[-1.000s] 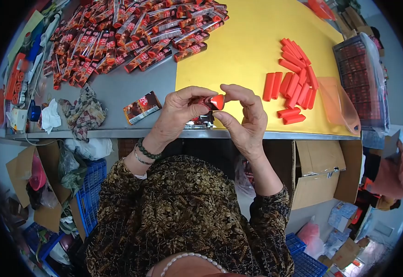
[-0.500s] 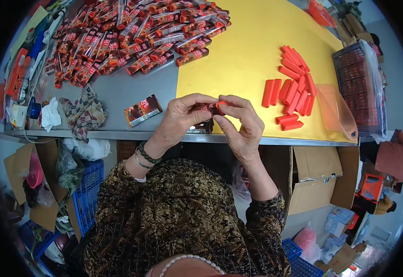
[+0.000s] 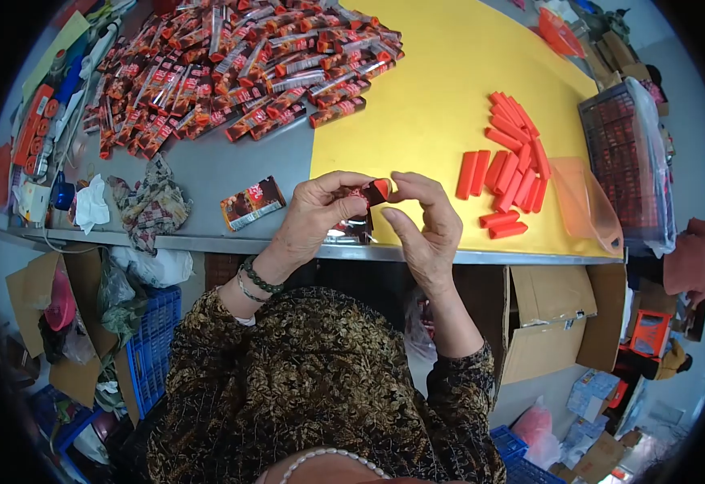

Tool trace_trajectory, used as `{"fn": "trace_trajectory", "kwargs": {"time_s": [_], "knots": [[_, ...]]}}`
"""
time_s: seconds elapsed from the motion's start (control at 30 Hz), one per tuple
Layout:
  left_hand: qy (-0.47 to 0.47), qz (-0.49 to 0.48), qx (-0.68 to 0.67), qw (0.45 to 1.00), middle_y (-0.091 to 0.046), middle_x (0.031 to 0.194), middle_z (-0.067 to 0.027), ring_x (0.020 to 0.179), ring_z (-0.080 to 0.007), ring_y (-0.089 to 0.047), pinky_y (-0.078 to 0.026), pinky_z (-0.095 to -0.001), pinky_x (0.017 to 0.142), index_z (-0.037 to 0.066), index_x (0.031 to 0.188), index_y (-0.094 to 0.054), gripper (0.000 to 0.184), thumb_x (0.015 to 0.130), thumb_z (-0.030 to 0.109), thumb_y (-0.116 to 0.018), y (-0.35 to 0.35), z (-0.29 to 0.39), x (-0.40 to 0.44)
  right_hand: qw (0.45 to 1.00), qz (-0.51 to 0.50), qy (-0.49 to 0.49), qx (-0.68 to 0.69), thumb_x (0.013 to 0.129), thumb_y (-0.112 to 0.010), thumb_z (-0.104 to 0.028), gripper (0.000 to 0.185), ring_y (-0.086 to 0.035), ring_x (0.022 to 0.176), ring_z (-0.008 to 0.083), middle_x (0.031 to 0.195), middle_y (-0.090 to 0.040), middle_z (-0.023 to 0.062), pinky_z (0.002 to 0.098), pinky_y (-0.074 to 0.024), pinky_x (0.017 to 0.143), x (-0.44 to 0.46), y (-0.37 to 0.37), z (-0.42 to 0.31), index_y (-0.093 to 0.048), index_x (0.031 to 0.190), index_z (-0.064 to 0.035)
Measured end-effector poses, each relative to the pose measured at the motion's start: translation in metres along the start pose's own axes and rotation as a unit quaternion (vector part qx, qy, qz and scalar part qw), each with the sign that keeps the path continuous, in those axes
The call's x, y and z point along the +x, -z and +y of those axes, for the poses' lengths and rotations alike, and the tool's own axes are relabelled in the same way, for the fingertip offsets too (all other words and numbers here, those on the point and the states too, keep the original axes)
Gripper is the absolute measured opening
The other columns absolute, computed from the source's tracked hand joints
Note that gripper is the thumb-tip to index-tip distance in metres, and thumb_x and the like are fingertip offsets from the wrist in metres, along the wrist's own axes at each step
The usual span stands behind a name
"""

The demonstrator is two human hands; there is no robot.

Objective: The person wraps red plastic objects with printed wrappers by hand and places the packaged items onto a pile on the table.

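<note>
My left hand (image 3: 320, 211) is closed around a small dark printed sleeve (image 3: 374, 194), with a red end showing at its right tip. Most of the sleeve is hidden by the fingers. Just right of that tip is my right hand (image 3: 429, 230), its thumb and forefinger apart with nothing visible between them. Flat printed wrappers (image 3: 253, 203) lie on the grey table left of my hands. Under my left hand, at the table edge, shiny dark wrappers (image 3: 351, 230) are partly covered. Several bare red sticks (image 3: 514, 173) are grouped on the yellow sheet to the right.
A big heap of filled printed packets (image 3: 231, 77) covers the back left. A crumpled cloth (image 3: 154, 206) and white tissue (image 3: 91, 203) lie at left. On the right are a translucent orange scoop-like tray (image 3: 582, 206) and a plastic-covered crate (image 3: 631, 153). Cardboard boxes (image 3: 550, 323) stand below the table.
My right thumb and forefinger have come away from the red end of the sleeve and spread apart. My left hand still holds the sleeve, its red-tipped end now more exposed.
</note>
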State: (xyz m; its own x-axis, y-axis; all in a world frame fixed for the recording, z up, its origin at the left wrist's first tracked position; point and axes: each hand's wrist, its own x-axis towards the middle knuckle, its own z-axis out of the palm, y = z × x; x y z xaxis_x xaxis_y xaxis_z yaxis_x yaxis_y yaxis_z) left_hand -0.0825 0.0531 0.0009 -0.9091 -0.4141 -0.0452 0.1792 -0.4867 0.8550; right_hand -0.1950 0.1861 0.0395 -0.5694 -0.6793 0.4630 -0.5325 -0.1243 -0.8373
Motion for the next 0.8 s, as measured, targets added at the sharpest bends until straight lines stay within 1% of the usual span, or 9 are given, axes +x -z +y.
{"fn": "trace_trajectory", "kwargs": {"time_s": [0.2,0.33,0.4,0.47,0.5,0.57,0.63,0.73,0.8], "knots": [[-0.005,0.026,0.172,0.985,-0.066,0.100,-0.0050,0.083,-0.0092,-0.059,-0.049,-0.0240,0.075,-0.002,0.112,-0.061,0.025,0.089,0.006,-0.061,0.016,0.027,0.025,0.999,0.028,-0.046,-0.005,0.079,-0.067,0.003,0.017,-0.064,0.092,0.0227,0.100,-0.066,0.0137,0.0312,-0.0491,0.083,-0.009,0.010,0.017,-0.063,0.096,0.0001],[-0.118,0.043,0.252,0.959,-0.064,0.090,0.0005,0.079,-0.0063,-0.057,-0.047,-0.0216,0.072,0.001,0.106,-0.066,0.023,0.086,0.012,-0.064,0.031,0.074,0.083,0.999,0.006,-0.043,-0.028,0.080,-0.065,0.005,0.012,-0.064,0.093,0.0237,0.096,-0.066,0.0138,0.0307,-0.0492,0.083,-0.014,0.010,0.020,-0.063,0.092,0.0014],[-0.196,0.093,0.358,0.908,-0.066,0.099,-0.0038,0.084,-0.0093,-0.060,-0.048,-0.0226,0.077,0.002,0.113,-0.063,0.029,0.086,0.011,-0.064,0.048,0.104,0.124,0.998,-0.002,-0.056,-0.024,0.081,-0.065,0.004,0.011,-0.064,0.092,0.0235,0.094,-0.066,0.0131,0.0303,-0.0496,0.082,-0.014,0.011,0.011,-0.063,0.092,0.0019],[-0.302,0.173,0.518,0.781,-0.066,0.109,-0.0126,0.095,-0.0238,-0.063,-0.048,-0.0341,0.084,0.003,0.126,-0.053,0.052,0.081,0.023,-0.070,0.077,0.122,0.161,0.998,-0.005,-0.058,-0.013,0.082,-0.065,0.001,0.010,-0.064,0.092,0.0206,0.095,-0.067,0.0115,0.0299,-0.0491,0.082,-0.015,0.014,0.009,-0.063,0.091,0.0024],[-0.317,0.205,0.656,0.654,-0.060,0.120,-0.0155,0.104,-0.0298,-0.058,-0.044,-0.0392,0.091,0.004,0.129,-0.050,0.058,0.079,0.024,-0.071,0.070,0.135,0.155,0.999,-0.007,-0.052,-0.016,0.082,-0.066,0.001,0.010,-0.064,0.092,0.0207,0.095,-0.067,0.0114,0.0299,-0.0493,0.082,-0.015,0.017,0.009,-0.063,0.091,0.0024],[-0.364,0.175,0.695,0.594,-0.053,0.129,-0.0164,0.117,-0.0307,-0.050,-0.039,-0.0390,0.097,0.003,0.131,-0.048,0.056,0.081,0.017,-0.068,0.061,0.123,0.135,0.999,-0.009,-0.045,-0.014,0.082,-0.066,0.001,0.011,-0.065,0.090,0.0204,0.094,-0.066,0.0110,0.0292,-0.0496,0.081,-0.017,0.022,0.016,-0.063,0.092,0.0025],[-0.312,0.057,0.612,0.725,-0.058,0.113,-0.0147,0.110,-0.0282,-0.054,-0.044,-0.0373,0.092,0.003,0.124,-0.054,0.050,0.076,0.004,-0.066,0.062,0.084,0.106,0.998,0.000,-0.045,-0.051,0.081,-0.066,0.000,0.012,-0.064,0.088,0.0229,0.093,-0.065,0.0122,0.0307,-0.0502,0.078,-0.018,0.036,0.023,-0.062,0.092,0.0014],[-0.259,-0.047,0.650,0.712,-0.059,0.098,-0.0159,0.098,-0.0343,-0.056,-0.045,-0.0398,0.086,0.002,0.103,-0.061,0.033,0.071,0.010,-0.069,0.054,0.036,0.044,0.992,0.012,-0.041,-0.120,0.080,-0.066,0.001,0.013,-0.064,0.082,0.0230,0.088,-0.064,0.0124,0.0308,-0.0502,0.073,-0.013,0.058,0.034,-0.062,0.092,0.0003],[-0.102,-0.107,0.658,0.738,-0.055,0.094,-0.0159,0.095,-0.0353,-0.051,-0.042,-0.0422,0.082,0.001,0.098,-0.057,0.034,0.071,0.015,-0.072,0.034,0.034,0.021,0.979,0.058,-0.040,-0.190,0.080,-0.066,0.004,0.015,-0.062,0.080,0.0150,0.084,-0.064,0.0076,0.0268,-0.0490,0.075,-0.003,0.084,0.040,-0.063,0.095,0.0010]]}}
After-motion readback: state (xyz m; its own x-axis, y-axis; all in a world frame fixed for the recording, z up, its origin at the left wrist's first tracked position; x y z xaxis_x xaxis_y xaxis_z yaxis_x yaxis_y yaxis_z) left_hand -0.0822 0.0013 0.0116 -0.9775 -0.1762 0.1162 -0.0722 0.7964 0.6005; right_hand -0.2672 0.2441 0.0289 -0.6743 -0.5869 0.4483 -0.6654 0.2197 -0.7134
